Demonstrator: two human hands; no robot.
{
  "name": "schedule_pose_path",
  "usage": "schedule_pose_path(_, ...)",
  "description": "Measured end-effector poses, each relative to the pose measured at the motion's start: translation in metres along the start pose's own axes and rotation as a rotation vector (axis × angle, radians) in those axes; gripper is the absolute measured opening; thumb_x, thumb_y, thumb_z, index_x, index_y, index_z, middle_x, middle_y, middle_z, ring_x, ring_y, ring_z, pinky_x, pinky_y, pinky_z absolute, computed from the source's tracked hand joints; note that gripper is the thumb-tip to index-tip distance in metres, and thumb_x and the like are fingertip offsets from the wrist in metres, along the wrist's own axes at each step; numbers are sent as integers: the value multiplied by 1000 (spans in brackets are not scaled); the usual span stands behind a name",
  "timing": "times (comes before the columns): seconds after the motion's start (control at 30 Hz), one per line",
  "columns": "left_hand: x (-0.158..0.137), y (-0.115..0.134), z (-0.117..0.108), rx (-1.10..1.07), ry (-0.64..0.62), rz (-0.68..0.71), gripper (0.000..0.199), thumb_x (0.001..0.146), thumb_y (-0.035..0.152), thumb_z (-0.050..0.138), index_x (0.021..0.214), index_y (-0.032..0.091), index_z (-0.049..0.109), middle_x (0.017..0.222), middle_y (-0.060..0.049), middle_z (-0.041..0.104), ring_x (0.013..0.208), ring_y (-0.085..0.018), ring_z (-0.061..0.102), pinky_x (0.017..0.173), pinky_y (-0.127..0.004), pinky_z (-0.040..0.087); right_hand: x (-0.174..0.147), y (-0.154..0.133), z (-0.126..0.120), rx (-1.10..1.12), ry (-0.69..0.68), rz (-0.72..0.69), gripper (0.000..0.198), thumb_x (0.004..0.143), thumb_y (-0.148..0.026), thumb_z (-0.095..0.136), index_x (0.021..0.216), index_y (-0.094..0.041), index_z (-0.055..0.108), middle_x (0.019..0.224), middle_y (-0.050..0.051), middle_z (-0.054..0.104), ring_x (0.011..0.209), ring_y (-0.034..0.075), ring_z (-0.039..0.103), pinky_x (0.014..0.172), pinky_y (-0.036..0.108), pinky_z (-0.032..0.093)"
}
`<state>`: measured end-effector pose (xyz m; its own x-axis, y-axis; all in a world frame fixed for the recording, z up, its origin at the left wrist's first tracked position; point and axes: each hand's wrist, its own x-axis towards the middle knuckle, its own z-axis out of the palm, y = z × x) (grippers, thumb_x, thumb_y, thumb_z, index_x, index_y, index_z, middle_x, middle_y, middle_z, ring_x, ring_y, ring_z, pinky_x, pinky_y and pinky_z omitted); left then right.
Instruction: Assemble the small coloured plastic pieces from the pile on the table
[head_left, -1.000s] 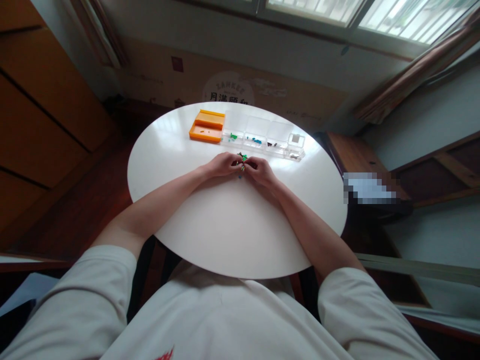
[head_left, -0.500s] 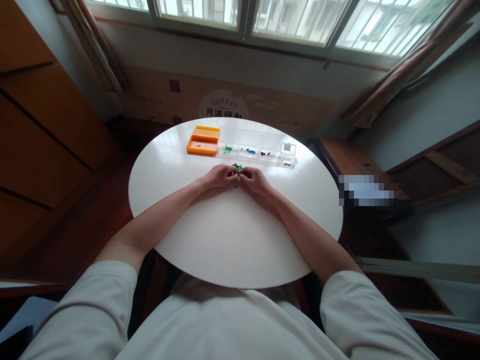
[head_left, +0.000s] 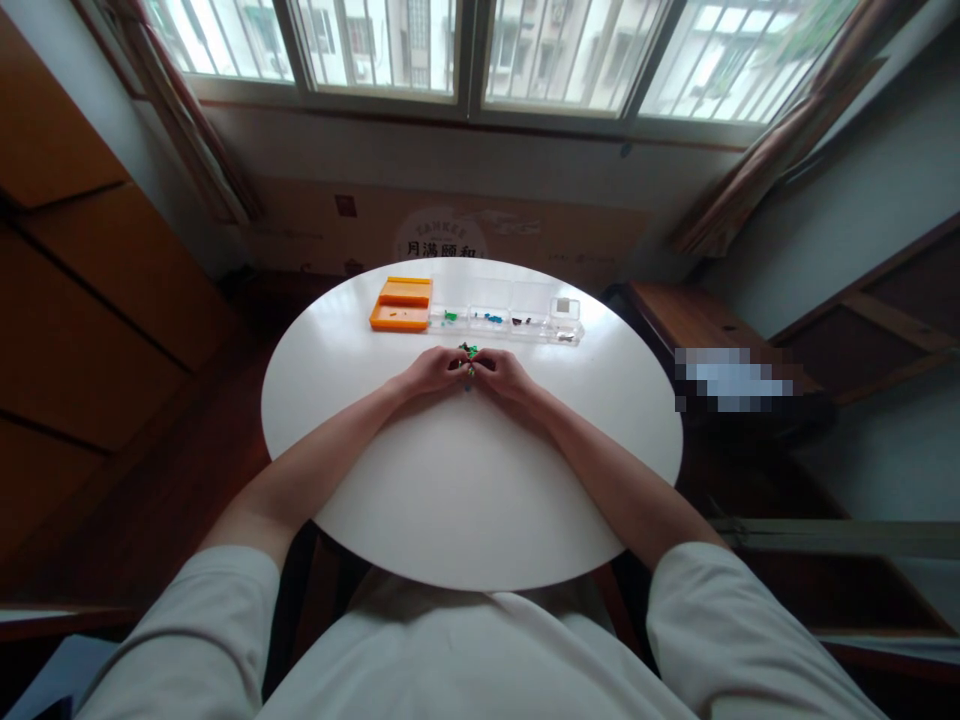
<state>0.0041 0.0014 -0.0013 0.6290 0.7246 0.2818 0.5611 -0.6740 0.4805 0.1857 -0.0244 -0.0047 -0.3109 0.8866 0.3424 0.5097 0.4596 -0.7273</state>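
My left hand and my right hand meet over the white table, thumbs and fingers pinched together at the tips. What lies between the fingertips is too small to make out. Just beyond and between them is a cluster of tiny green and dark pieces. A tiny blue piece lies on the near side of the fingers. Behind the hands stands a row of clear lidded boxes, holding green pieces, blue pieces and dark pieces.
An orange open case with a few tiny bits inside stands left of the clear boxes. The oval white table ends just before my body. To the right is a wooden cabinet; windows fill the back wall.
The view has tilted up a little, so the table and boxes sit lower in the picture. Both hands stay pinched together at the same spot by the green pieces.
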Motion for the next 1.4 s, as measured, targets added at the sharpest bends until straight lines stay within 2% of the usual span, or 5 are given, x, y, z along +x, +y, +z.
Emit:
schedule_pose_path(0.2, 1, -1, 1, 3, 9, -2, 31, 83, 37, 47, 82, 13, 66, 59, 3, 52, 55, -7, 41, 53, -20, 25, 0, 1, 0, -21, 4, 7, 25, 76, -24, 51, 84, -9, 70, 74, 5, 68, 65, 12, 54, 63, 23, 39)
schedule_pose_path(0.5, 1, -5, 2, 7, 14, -2, 30, 83, 36, 47, 86, 14, 68, 64, 1, 59, 57, -8, 45, 56, -20, 29, 1, 3, 0, -25, -2, -6, 25, 77, -26, 51, 83, -10, 69, 73, 4, 67, 64, 12, 53, 62, 22, 38)
schedule_pose_path(1.4, 0, -2, 1, 8, 8, -4, 30, 83, 36, 47, 84, 13, 67, 61, 2, 57, 56, -8, 44, 55, -19, 27, 1, 4, 0, -15, 3, 4, 25, 76, -25, 51, 84, -10, 70, 74, 5, 68, 64, 12, 54, 62, 23, 39)
